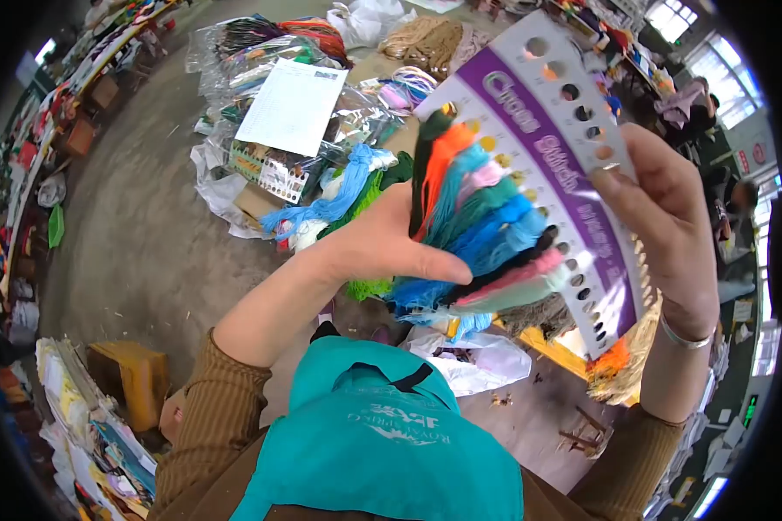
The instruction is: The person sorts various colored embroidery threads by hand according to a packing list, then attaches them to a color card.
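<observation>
A white and purple punched card (573, 174) is tilted in front of me, with thread bundles looped through holes along its left side. My right hand (669, 217) pinches the card's right edge, thumb on the front. My left hand (391, 239) is wrapped round the hanging colored threads (487, 230), its thumb across them; its other fingers are hidden behind. The threads are dark green, orange, teal, blue, black, pink and pale green. Below the card, more orange and beige strands (617, 365) show at the lower right.
Beyond my left hand lie a printed sheet (293, 106), plastic-wrapped yarn bundles (261, 43), another holed card (269, 172) and blue skeins (347, 187). A white plastic bag (487, 365) is below. A yellow box (130, 378) stands at lower left. People are at the far right.
</observation>
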Tool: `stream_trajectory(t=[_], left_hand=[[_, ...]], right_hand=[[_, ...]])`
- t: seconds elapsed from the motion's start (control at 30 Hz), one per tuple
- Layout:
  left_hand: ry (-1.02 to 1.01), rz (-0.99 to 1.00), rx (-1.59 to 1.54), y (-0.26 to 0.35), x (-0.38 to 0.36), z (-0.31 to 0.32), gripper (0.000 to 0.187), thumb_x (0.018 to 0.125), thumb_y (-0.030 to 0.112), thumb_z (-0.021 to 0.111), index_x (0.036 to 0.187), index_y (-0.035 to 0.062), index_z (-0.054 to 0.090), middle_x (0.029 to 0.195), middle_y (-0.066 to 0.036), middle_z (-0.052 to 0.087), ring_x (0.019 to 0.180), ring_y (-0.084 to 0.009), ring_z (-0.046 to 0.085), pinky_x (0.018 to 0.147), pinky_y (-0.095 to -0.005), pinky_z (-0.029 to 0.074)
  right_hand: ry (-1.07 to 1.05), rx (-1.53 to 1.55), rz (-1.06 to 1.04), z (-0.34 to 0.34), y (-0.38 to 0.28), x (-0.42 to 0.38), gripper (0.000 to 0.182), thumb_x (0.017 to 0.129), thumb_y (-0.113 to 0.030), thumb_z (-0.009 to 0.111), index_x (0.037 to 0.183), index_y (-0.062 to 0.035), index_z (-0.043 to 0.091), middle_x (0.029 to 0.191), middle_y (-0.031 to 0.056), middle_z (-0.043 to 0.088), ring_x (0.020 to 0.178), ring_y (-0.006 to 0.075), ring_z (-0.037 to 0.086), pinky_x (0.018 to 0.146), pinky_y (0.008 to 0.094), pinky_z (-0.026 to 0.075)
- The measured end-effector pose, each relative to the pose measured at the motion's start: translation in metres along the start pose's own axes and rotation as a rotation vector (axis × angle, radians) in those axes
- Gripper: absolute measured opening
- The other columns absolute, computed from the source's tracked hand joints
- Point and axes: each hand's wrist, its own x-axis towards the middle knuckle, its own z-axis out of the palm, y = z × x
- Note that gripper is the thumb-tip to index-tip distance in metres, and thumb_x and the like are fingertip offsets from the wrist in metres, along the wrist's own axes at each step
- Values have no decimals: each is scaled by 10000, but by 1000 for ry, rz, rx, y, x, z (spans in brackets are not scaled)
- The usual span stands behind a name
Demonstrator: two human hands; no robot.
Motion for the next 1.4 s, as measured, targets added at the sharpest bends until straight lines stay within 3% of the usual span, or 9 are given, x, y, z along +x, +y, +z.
stream_trajectory(t=[0.27, 0.37, 0.47, 0.67, 0.7, 0.77, 0.83, 1.03, 1.4], left_hand=[[161, 96, 196, 30, -28, -22, 396, 801, 133, 689, 1160, 3, 587, 1030, -46, 657, 970, -119, 590, 893, -302, 477], [77, -79, 669, 45, -52, -54, 304, 819, 142, 664, 1062, -15, 571, 783, -41, 638, 726, -115, 594, 659, -290, 507], [28, -305, 231, 88, -71, -81, 358, 841, 153, 666, 1133, -20, 552, 800, -67, 640, 667, -121, 610, 597, -279, 521], [389, -8, 705, 46, -78, -185, 524, 843, 107, 635, 1338, 31, 481, 1209, -102, 602, 1121, -219, 551, 975, -320, 430], [608, 103, 1191, 23, -84, -194, 434, 810, 64, 620, 1237, 44, 546, 1122, -114, 614, 1084, -258, 564, 924, -356, 449], [905, 81, 1317, -12, -91, -186, 290, 782, 54, 623, 1070, 39, 597, 993, -108, 601, 987, -268, 575, 850, -379, 457], [864, 68, 893, -39, -89, -155, 75, 839, 82, 631, 887, 26, 617, 868, -69, 604, 816, -179, 588, 729, -315, 473], [781, -386, 137, -125, -93, -143, 180, 863, 173, 689, 862, -6, 676, 774, 15, 619, 727, -46, 526, 631, -230, 426], [816, -435, 83, -137, -97, -160, 156, 818, 127, 732, 837, -8, 656, 751, -3, 624, 681, -44, 538, 592, -214, 430]], right_hand=[[-104, 21, 23, 23, -5, 31, 243, 936, -81, 617, 1148, 40, 608, 974, 16, 679, 865, 31, 603, 756, 182, 488], [-74, 74, 40, 30, 4, 42, 259, 940, -89, 608, 1164, 40, 595, 969, 20, 683, 842, 34, 614, 735, 186, 491], [-61, 277, 57, 37, 3, 58, 276, 939, -97, 598, 1178, 42, 582, 996, 43, 688, 860, 57, 638, 745, 197, 504], [45, 509, 186, 75, 50, 96, 261, 935, -71, 564, 1178, 24, 562, 1037, 87, 688, 819, 106, 671, 729, 240, 553], [47, 504, 196, 87, 74, 100, 221, 942, -81, 562, 1144, 8, 575, 1017, 69, 688, 793, 94, 659, 710, 234, 539], [93, 459, 201, 118, 131, 108, 181, 955, -86, 555, 1118, -14, 585, 992, 36, 684, 798, 74, 636, 720, 228, 511], [56, 436, 229, 148, 189, 106, 169, 972, -86, 540, 1118, -10, 581, 1013, 35, 669, 887, 76, 609, 786, 233, 486], [106, 463, 301, 221, 258, 99, 190, 978, -81, 526, 1134, 17, 569, 1059, 53, 667, 904, 79, 606, 818, 237, 479], [88, 289, 212, 247, 249, 99, 142, 990, -96, 530, 1086, 2, 568, 973, 19, 649, 858, 33, 555, 746, 205, 463]])
